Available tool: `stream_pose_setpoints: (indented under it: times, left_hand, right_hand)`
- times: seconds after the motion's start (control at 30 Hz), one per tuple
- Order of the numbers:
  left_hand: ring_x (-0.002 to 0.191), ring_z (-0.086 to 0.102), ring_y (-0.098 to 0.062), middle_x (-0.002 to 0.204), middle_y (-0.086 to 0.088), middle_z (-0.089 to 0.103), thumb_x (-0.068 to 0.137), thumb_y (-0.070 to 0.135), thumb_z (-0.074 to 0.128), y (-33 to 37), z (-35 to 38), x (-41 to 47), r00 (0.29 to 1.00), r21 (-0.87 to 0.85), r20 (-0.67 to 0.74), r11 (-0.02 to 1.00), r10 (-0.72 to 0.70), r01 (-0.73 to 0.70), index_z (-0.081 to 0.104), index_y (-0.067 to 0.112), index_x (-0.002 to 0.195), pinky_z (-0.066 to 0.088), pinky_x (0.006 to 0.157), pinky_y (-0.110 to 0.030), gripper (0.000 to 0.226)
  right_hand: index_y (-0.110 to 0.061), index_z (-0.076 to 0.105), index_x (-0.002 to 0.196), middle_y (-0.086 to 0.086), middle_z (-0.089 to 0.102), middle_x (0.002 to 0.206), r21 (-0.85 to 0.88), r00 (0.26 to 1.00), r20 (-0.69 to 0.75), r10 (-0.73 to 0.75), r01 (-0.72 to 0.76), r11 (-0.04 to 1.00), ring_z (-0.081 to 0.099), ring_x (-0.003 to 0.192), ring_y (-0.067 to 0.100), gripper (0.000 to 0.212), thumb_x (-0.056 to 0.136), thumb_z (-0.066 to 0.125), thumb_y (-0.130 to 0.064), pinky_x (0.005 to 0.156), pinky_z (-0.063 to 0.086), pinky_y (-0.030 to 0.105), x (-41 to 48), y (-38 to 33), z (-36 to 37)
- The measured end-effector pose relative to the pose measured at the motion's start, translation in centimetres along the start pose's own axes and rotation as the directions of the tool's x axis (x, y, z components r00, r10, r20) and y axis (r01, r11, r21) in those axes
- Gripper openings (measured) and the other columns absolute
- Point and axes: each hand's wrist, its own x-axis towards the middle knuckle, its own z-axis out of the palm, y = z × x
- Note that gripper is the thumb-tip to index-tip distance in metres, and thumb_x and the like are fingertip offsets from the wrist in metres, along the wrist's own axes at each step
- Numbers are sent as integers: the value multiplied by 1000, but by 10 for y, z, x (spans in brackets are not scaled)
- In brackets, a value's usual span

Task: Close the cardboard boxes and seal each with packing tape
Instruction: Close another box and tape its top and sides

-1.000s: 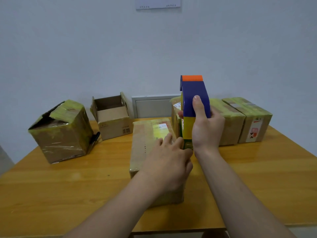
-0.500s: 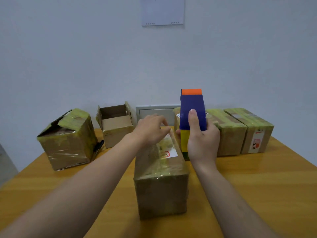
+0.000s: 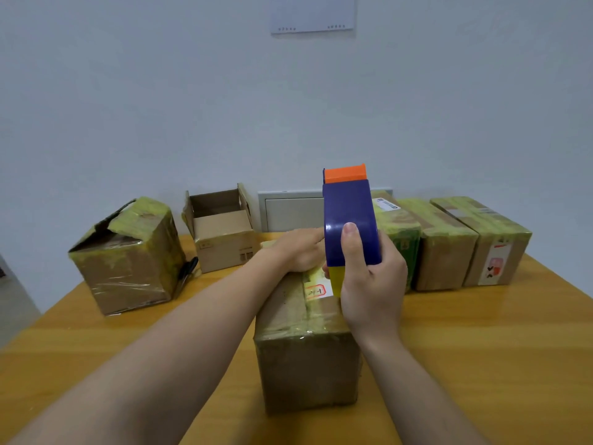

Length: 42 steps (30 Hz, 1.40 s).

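Wooden table (image 3: 481,364), five taped boxes (image 3: 128,268), one open box (image 3: 224,242), black pen (image 3: 190,267)

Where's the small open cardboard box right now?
Head view: the open box stands at the far edge of the table, left of centre, between the torn taped box on its left and the grey wall panel on its right.

- The brown box (image 3: 305,348) in the middle was shut and taped, with a label on top.
- The blue tape gun (image 3: 349,226) stood upright over its far end.
- The small box (image 3: 221,239) behind was open.
- Three taped boxes (image 3: 446,248) sat in a row on the right.
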Motion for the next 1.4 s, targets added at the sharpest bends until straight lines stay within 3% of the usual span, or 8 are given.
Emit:
stream_pose_setpoints:
  times: [0.17, 0.33, 0.5, 0.7, 0.87, 1.03, 1.23, 1.4]
  left_hand:
    - [113, 64, -24, 125, 3, 68, 70, 96, 27, -17, -17, -24, 965, 65, -22, 963, -262, 263, 60, 30, 130, 52, 101, -50, 96]
    - [89, 71, -23, 95, -4, 75, 90, 74, 58, -25, -13, -43, 910, -251, -130, 901, -393, 353, 75, 15, 95, 60, 84, -43, 62]
    - [88, 71, -17, 111, -6, 72, 101, 35, 65, -30, 1, -58, 864, -837, -137, 522, -485, 161, 73, 18, 112, 54, 59, -23, 22]
    - [113, 67, -31, 123, -13, 64, 107, 49, 49, -33, 23, -90, 858, -950, 27, 253, -513, 181, 51, 25, 140, 57, 88, -40, 41]
    - [109, 61, -8, 137, 10, 55, 107, 42, 51, -1, 27, -136, 891, -861, -157, 501, -426, 88, 34, 38, 153, 53, 80, -21, 49]
    - [145, 27, -4, 164, 26, 21, 80, 80, 63, 26, 49, -193, 923, -442, -337, 897, -184, 17, 47, 55, 146, 41, 114, -37, 72]
    - [151, 27, -10, 164, 30, 19, 57, 62, 92, 25, 47, -187, 920, -290, -317, 947, -232, 138, 48, 56, 143, 46, 115, -46, 97]
    - [153, 29, -22, 172, 18, 6, 54, 67, 91, 12, 46, -169, 901, -263, -339, 947, -269, 184, 46, 60, 142, 45, 114, -47, 99]
  right_hand:
    - [-22, 66, 88, 4, 68, 81, 43, 999, 25, 25, -26, 999, 66, 70, 32, 37, 93, 55, -57, 62, 56, 60, 0, 1, -4]
    - [-38, 67, 88, -5, 69, 84, 26, 998, 44, 52, -53, 998, 68, 75, 27, 25, 92, 54, -60, 66, 58, 60, 1, -3, -3]
    - [-28, 66, 98, -4, 71, 88, 52, 996, 51, 67, -70, 996, 70, 78, 23, 35, 91, 53, -61, 69, 61, 52, -1, -1, -6]
    - [-30, 66, 96, -5, 70, 87, 71, 997, 48, 59, -62, 996, 69, 78, 27, 32, 91, 56, -60, 68, 59, 61, -5, 1, -3]
    - [-30, 65, 99, -8, 70, 88, 67, 998, 37, 59, -61, 996, 69, 80, 26, 35, 90, 55, -62, 71, 60, 58, -8, 1, -4]
    - [-27, 66, 97, -3, 69, 84, 52, 999, 40, 22, -24, 998, 68, 76, 28, 36, 91, 55, -61, 67, 59, 60, -7, 3, -2]
    - [-33, 66, 94, -2, 68, 82, 22, 992, 124, -17, 15, 1000, 68, 75, 31, 28, 93, 56, -59, 67, 57, 59, -7, 4, -6]
    - [-13, 64, 83, -2, 61, 67, -43, 993, 13, -116, 117, 992, 58, 61, 16, 40, 95, 57, -50, 57, 46, 30, -5, 6, -23]
